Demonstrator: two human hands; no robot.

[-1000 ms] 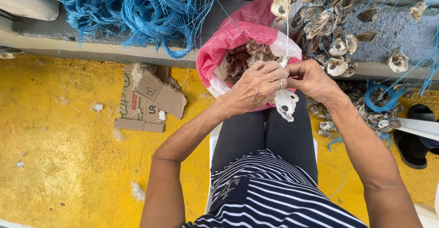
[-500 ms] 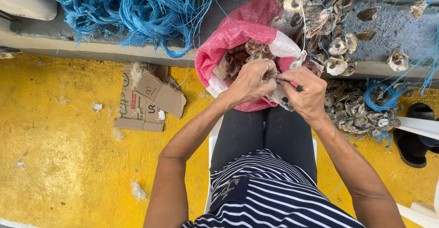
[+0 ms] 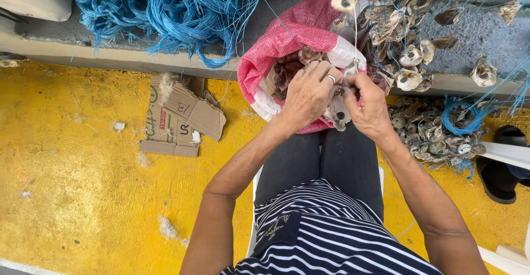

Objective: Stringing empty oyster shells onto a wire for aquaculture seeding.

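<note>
At the far left, a yellow floor (image 3: 72,198) is seen, with a tangle of blue rope (image 3: 165,10) piled on the grey ledge (image 3: 110,60) above it and flattened cardboard scraps (image 3: 182,118) lying below. Further right, a pink woven sack (image 3: 287,38) stands open against the ledge, shells showing inside its mouth. The left hand (image 3: 306,95), a ring on one finger, is held over the sack's opening, its grip curled closed onto the pale shell (image 3: 338,111) that hangs between both hands. Compared with a second ago, the hands have been drawn closer together and the shell has been brought up from knee level to the sack's lip; the work on it appears to have moved into a finer, fingertip stage. The right hand (image 3: 369,107) is closed around the same shell from the other side; whether a thin line is pinched there too cannot be told. To the right, strung shells (image 3: 406,60) hang on blue cords, a heap of shells (image 3: 436,134) lies below, and a black sandal (image 3: 499,170) rests at the edge.
</note>
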